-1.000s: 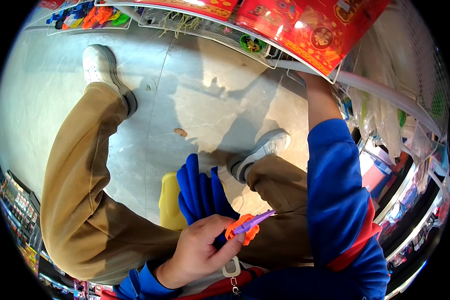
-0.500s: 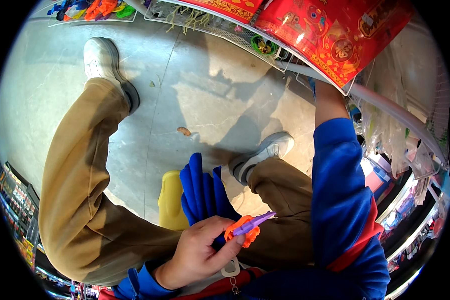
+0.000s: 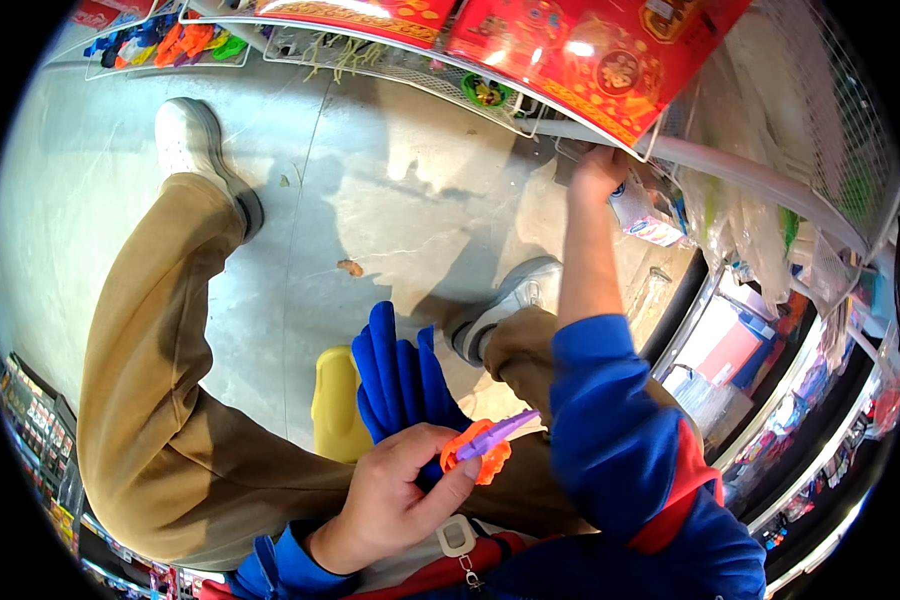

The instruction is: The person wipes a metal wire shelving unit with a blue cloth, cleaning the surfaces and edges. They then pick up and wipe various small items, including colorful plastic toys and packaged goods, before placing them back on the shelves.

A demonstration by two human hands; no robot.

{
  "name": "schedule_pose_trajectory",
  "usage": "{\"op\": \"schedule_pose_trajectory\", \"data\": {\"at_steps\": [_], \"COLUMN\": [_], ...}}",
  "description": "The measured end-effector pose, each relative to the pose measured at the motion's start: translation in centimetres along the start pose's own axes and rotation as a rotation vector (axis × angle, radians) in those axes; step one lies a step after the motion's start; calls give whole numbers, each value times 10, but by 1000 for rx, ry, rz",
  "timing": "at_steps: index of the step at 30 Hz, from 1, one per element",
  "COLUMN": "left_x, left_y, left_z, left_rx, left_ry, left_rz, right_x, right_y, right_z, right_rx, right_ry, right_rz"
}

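Observation:
My left hand [image 3: 395, 495] is closed in front of my body. Between its thumb and fingers it pinches an orange plastic piece [image 3: 494, 466] with a scalloped edge and a longer purple plastic piece [image 3: 492, 438] on top; their exact kind does not show. My right arm stretches forward to the rack. My right hand [image 3: 600, 168] is at the rack's lower edge, partly covered by red packages [image 3: 610, 70] with gold patterns. Its fingers are hidden, so any hold cannot be seen. A box with white, blue and red faces [image 3: 648, 222] is beside that wrist.
Blue folded fabric [image 3: 395, 375] lies by a yellow plastic seat [image 3: 334, 405] between my legs. A white wire rack [image 3: 400, 75] runs along the top, with colourful small items [image 3: 180, 42] at its left. Clear plastic bags [image 3: 740, 180] hang at the right. A brown scrap [image 3: 350, 267] lies on the floor.
My right hand has shifted left along the rack, and more of its wrist and the box now show. The view has turned slightly. My left hand keeps its pinch.

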State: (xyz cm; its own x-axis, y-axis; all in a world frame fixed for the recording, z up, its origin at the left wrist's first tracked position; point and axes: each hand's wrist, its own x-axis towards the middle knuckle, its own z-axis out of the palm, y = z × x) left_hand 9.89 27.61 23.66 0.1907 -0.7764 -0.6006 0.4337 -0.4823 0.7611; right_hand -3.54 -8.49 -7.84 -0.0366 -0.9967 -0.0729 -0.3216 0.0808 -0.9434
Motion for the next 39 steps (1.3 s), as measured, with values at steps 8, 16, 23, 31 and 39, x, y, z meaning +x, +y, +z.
{"op": "schedule_pose_trajectory", "data": {"at_steps": [8,16,23,31,39], "left_x": [-4,6,4,-4,-6], "left_y": [-2,-4,-2,-1,-1], "left_z": [6,-1,-2,0,0], "left_rx": [-7,9,-14,-11,6], "left_ry": [7,25,32,32,34], "left_rz": [-48,-28,-35,-8,5], "right_x": [-97,-26,-45,-86,-62], "right_y": [9,10,-1,32,67], "right_z": [13,27,29,-12,-11], "right_rx": [-1083,-1380,-1412,-1061,-972], "right_ry": [-482,-719,-583,-277,-257], "right_rz": [49,-38,13,108,341]}}
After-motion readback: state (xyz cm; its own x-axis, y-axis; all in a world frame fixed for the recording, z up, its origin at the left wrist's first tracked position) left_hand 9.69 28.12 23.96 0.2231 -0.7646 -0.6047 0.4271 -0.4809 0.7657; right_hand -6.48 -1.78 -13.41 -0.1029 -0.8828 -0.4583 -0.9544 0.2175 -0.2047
